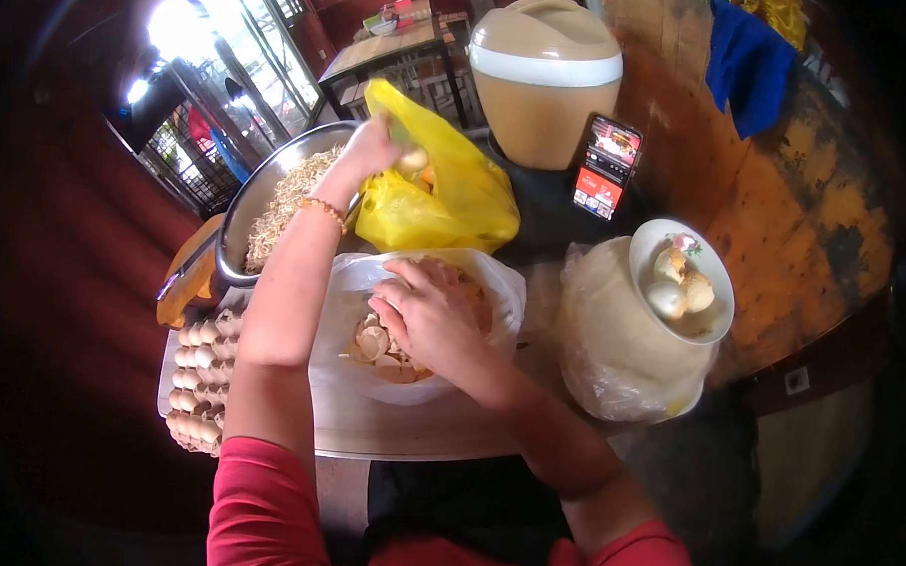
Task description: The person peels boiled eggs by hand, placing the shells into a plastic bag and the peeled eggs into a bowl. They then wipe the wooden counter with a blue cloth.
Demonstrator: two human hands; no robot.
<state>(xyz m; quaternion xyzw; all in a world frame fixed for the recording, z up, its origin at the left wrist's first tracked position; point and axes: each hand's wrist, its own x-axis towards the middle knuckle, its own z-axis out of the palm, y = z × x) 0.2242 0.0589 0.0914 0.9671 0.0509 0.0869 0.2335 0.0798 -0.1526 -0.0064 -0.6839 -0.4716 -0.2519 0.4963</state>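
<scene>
My left hand (376,146) reaches to the mouth of a yellow plastic bag (426,207); its fingers are blurred, and pale round items (414,161) show beside them inside the bag. Over a white plastic bag (508,285) my right hand (427,310) lies with its fingers spread, above cracked eggshells (373,342). No object shows in its fingers. Behind my left wrist, a metal bowl (233,237) holds shredded pale food (286,202).
Egg trays (197,399) stand at the left. On the right, a plate (715,277) with eggs and bread-like pieces rests on a plastic-covered container (611,328). A phone (607,169) leans before a tan lidded bin (544,97). A blue cloth (748,69) hangs behind.
</scene>
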